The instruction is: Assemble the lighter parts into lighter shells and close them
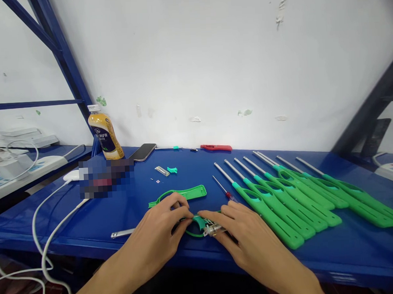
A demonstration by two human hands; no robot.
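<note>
An opened green long-neck lighter lies between my hands near the table's front edge, its turquoise trigger and clear fuel tank exposed. My left hand pinches it by the trigger; the fingertips hide what exactly they grip. Past that hand, the metal barrel sticks out to the left. My right hand is closed around the tank end, its index finger reaching to the trigger area. Just beyond my hands rests a loose green casing half. A red-handled screwdriver lies beyond my right hand.
Several assembled green lighters lie in a row at right. Farther back are a spare clear tank, a turquoise trigger piece, a red casing, a phone and a drink bottle. White cables run along the left.
</note>
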